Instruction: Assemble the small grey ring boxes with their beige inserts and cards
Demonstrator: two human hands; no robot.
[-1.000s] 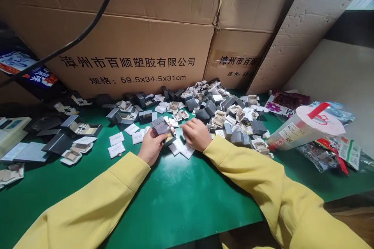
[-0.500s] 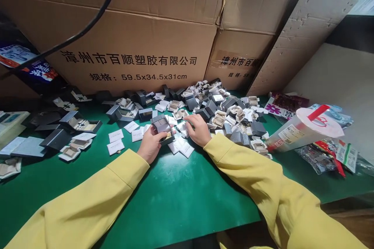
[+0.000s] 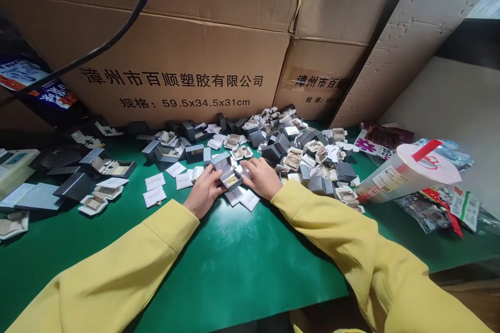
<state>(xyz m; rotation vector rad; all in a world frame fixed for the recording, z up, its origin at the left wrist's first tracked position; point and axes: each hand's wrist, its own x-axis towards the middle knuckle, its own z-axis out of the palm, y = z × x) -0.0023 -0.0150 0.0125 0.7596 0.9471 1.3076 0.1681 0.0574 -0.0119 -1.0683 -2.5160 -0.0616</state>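
Note:
My left hand (image 3: 205,190) grips a small dark grey jewelry box (image 3: 221,160) by its left side. Its lid stands open, showing a pale lining, and something gold-coloured (image 3: 231,180) lies inside. Close against the right side of the box, my right hand (image 3: 262,178) has its fingers bent around a small white box insert (image 3: 242,170), partly hidden by the fingers. Beneath and in front of the hands lie white printed cards (image 3: 249,200). More of these cards (image 3: 154,196) rest left of my left hand.
A heap of dark boxes and white inserts (image 3: 292,158) spreads behind my hands on the green table (image 3: 234,260). Open boxes (image 3: 105,164) stand at the left. A drink cup with a red straw (image 3: 406,171) and snack packets (image 3: 425,210) are at the right. Large cartons (image 3: 187,52) rise behind.
The jewelry box in my left hand has moved slightly right and turned. My right hand's fingers have closed in on the white insert beside it, so the hands are nearer together.

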